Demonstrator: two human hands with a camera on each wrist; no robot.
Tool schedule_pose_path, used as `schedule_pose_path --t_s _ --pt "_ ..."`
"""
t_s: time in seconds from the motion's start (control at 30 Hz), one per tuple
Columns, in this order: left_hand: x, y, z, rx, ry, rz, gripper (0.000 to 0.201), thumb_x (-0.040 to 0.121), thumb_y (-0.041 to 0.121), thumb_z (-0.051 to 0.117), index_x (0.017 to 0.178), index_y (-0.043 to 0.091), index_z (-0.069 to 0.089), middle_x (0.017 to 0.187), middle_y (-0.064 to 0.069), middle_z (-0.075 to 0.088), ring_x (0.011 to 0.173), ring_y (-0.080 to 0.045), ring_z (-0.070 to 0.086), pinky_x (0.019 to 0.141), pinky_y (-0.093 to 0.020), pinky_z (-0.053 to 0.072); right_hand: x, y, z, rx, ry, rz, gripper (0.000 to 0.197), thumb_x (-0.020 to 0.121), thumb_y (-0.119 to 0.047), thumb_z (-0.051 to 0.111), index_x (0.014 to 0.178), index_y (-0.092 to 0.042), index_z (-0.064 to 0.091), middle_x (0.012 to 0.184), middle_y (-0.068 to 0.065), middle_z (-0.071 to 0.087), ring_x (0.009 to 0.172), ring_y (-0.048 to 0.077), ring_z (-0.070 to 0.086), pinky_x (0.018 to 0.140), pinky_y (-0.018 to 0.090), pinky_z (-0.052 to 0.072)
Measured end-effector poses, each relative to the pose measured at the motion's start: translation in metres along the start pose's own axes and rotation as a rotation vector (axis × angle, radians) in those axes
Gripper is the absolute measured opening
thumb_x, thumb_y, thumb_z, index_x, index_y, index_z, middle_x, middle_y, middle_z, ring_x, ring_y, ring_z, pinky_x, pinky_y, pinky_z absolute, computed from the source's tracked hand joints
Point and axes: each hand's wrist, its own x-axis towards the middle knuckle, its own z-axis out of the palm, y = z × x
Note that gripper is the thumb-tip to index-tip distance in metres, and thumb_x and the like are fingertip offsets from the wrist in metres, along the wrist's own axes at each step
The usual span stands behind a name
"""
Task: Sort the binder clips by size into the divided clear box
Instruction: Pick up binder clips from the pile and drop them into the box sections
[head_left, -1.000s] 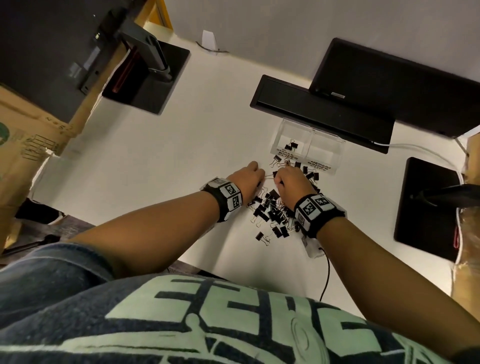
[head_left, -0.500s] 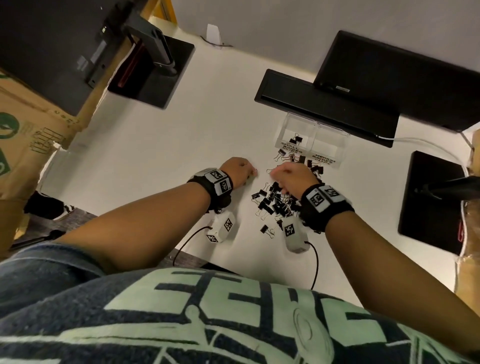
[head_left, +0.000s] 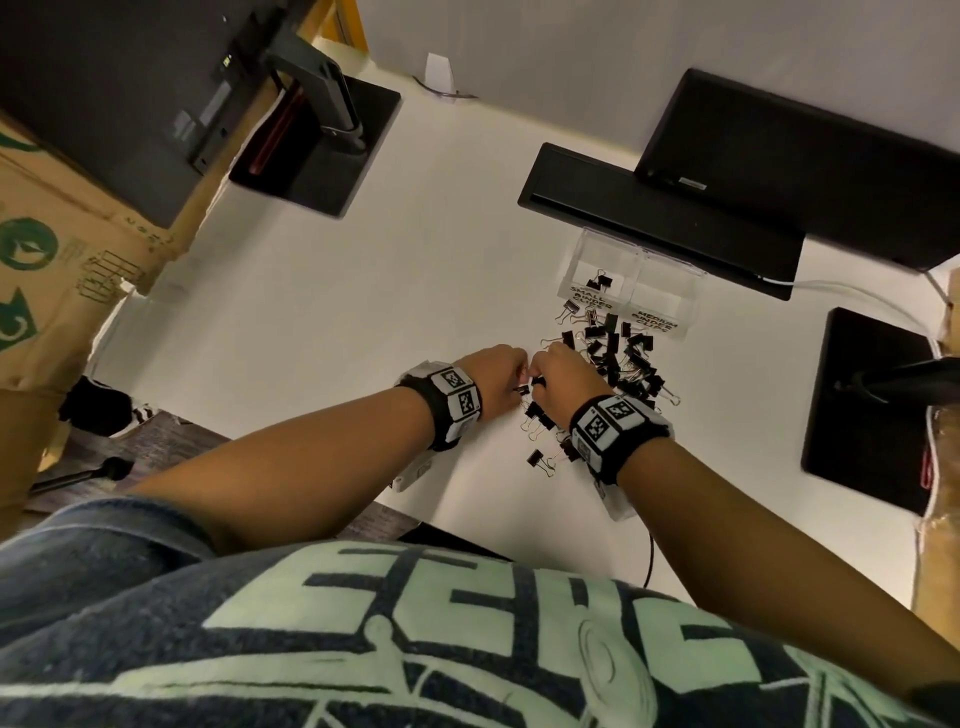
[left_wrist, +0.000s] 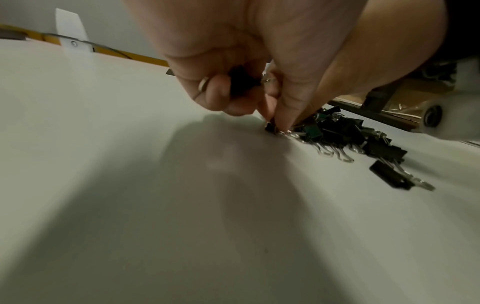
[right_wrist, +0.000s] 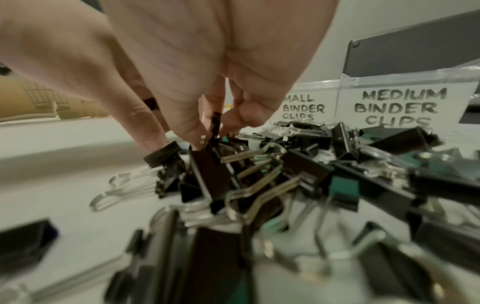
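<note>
A heap of black binder clips (head_left: 621, 364) lies on the white desk in front of the divided clear box (head_left: 670, 270). Its labels read small and medium (right_wrist: 400, 107). One small clip (head_left: 600, 283) lies in the small compartment. My left hand (head_left: 511, 387) is at the heap's near left edge. Its curled fingers keep a black clip (left_wrist: 241, 82) in the palm, and thumb and forefinger pinch another clip (left_wrist: 271, 127) on the desk. My right hand (head_left: 537, 379) is just beside it, fingertips down in the heap (right_wrist: 298, 174), pinching a small black clip (right_wrist: 215, 123).
Behind the box lie a black keyboard (head_left: 654, 218) and a monitor (head_left: 800, 166). Black monitor bases stand at the right (head_left: 872, 405) and the far left (head_left: 322, 150). Cardboard boxes (head_left: 62, 249) are to the left. The desk's front edge is close to my body.
Both hands have drawn back from the box side of the heap to its near left edge and come together. The left hand now pinches a clip on the desk.
</note>
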Motion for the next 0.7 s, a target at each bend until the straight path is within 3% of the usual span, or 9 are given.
schedule_pose_path --t_s 0.1,0.17,0.37,0.47,0.57,0.63,0.7 --pt "0.001 0.000 0.002 0.059 -0.029 0.041 0.023 0.087 0.013 0.052 0.110 0.015 0.054 0.108 -0.006 0.055 0.095 -0.025 0.055 0.080 -0.036 0.048 -0.001 0.005 -0.004 0.145 0.066 0.045 0.016 0.087 -0.006 0.054 0.101 -0.007 0.062 0.112 0.012 0.054 0.097 0.026 0.056 0.083 0.035 0.048" --pt "0.001 -0.002 0.003 0.095 -0.037 0.059 0.025 0.090 0.015 0.051 0.115 0.018 0.055 0.115 -0.006 0.056 0.103 -0.026 0.056 0.087 -0.041 0.050 -0.002 0.011 -0.009 0.274 0.102 0.121 0.017 0.087 -0.010 0.058 0.103 -0.010 0.063 0.110 0.008 0.058 0.092 0.020 0.058 0.081 0.029 0.048" --pt "0.004 -0.006 0.002 0.210 -0.017 0.168 0.022 0.093 0.017 0.051 0.114 0.013 0.053 0.112 -0.010 0.056 0.103 -0.030 0.056 0.078 -0.039 0.048 -0.006 0.027 -0.043 0.699 0.167 0.315 0.015 0.086 -0.022 0.065 0.100 -0.019 0.064 0.093 -0.001 0.065 0.077 0.012 0.061 0.074 0.029 0.055" --pt "0.005 -0.007 0.000 0.230 -0.016 0.218 0.034 0.094 0.017 0.046 0.128 0.021 0.046 0.118 -0.008 0.054 0.105 -0.027 0.055 0.076 -0.036 0.047 0.001 0.035 -0.074 0.784 0.281 0.319 0.016 0.087 -0.027 0.064 0.102 -0.022 0.064 0.088 -0.003 0.066 0.067 0.007 0.058 0.061 0.018 0.048" --pt "0.006 -0.006 -0.002 0.251 -0.040 0.262 0.038 0.096 0.018 0.043 0.132 0.028 0.046 0.116 -0.007 0.052 0.103 -0.026 0.056 0.074 -0.035 0.049 0.020 0.045 -0.100 0.754 0.366 0.332 0.016 0.088 -0.023 0.064 0.103 -0.018 0.065 0.087 -0.002 0.064 0.062 0.004 0.055 0.049 0.012 0.041" --pt "0.007 -0.005 -0.002 0.273 -0.051 0.279 0.036 0.096 0.018 0.043 0.130 0.028 0.048 0.115 -0.008 0.052 0.103 -0.027 0.055 0.074 -0.035 0.049 0.034 0.048 -0.108 0.705 0.380 0.353 0.015 0.087 -0.020 0.064 0.102 -0.017 0.065 0.088 0.000 0.065 0.066 0.008 0.058 0.050 0.015 0.042" --pt "0.009 -0.005 -0.002 0.277 -0.050 0.278 0.033 0.096 0.017 0.044 0.128 0.025 0.049 0.115 -0.008 0.053 0.103 -0.027 0.055 0.072 -0.032 0.046 0.043 0.051 -0.108 0.683 0.388 0.362 0.017 0.087 -0.018 0.064 0.104 -0.017 0.065 0.095 0.003 0.067 0.079 0.016 0.065 0.060 0.023 0.049"
